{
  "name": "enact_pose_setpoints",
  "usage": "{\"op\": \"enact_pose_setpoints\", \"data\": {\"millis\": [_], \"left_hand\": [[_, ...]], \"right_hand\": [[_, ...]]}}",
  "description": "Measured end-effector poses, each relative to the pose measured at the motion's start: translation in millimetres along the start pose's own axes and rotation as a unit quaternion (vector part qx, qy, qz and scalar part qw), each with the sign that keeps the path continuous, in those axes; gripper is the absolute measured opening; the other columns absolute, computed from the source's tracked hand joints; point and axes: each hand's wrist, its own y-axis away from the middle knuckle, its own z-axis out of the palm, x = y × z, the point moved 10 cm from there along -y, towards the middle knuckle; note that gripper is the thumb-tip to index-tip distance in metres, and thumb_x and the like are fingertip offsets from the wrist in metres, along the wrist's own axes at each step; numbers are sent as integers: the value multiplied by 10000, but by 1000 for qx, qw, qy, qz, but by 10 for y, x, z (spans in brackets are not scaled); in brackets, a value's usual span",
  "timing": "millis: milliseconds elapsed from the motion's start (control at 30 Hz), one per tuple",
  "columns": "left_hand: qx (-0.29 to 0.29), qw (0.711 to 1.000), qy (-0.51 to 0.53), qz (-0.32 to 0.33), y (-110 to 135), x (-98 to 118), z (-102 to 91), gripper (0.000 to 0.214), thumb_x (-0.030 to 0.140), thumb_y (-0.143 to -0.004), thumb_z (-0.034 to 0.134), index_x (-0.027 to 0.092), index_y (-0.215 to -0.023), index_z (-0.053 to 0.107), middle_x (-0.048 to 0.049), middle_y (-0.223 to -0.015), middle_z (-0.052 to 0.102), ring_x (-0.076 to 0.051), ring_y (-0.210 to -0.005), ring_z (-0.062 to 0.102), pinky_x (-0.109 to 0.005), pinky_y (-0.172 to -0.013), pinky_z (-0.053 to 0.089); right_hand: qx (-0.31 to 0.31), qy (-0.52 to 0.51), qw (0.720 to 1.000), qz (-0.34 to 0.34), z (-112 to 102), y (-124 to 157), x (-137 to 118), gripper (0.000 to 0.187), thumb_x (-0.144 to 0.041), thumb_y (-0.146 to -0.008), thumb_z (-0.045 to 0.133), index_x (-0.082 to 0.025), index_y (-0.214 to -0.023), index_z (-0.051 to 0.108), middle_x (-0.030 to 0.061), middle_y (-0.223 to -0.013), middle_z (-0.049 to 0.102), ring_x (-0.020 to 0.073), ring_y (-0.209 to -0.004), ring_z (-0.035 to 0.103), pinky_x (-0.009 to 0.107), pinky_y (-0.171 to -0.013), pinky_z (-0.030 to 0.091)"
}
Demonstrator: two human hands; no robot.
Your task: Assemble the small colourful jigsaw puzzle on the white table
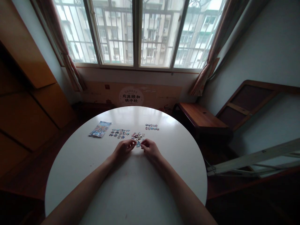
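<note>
My left hand (126, 146) and my right hand (150, 146) face each other over the table, fingers closed in a pinch. Between the fingertips lie joined blue jigsaw puzzle pieces (138, 144), gripped from either side. Just beyond them is a small heap of loose puzzle pieces (137, 136). Farther left, several pieces are spread in rows (119, 133), and two short rows of pieces (152, 127) lie to the back right. A blue and orange printed picture sheet (100, 129) rests at the left. Details on the pieces are too small to make out.
All of this is on a round white table (93, 175). A wooden bench (197, 114) stands beyond its right edge, with a pale bar-like frame (255, 159) nearer me. Orange-brown cabinets (28, 106) are at left. Barred windows (136, 34) with curtains face me.
</note>
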Motion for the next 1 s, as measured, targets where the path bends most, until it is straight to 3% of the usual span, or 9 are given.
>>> {"op": "enact_pose_setpoints", "data": {"millis": [1000], "left_hand": [[-7, 1000, -18, 7, 1, 22, 14, 200, 281, -838, 511, 156, -844, 667, 0, -610, 609, -89, -529, 522, -179, -552, 390]], "right_hand": [[-14, 10, 1000, 13, 2, 41, -54, 131, -258, -755, 538, -160, -837, 568, 2, -640, 618, 106, -501, 551, 209, -497, 429]]}}
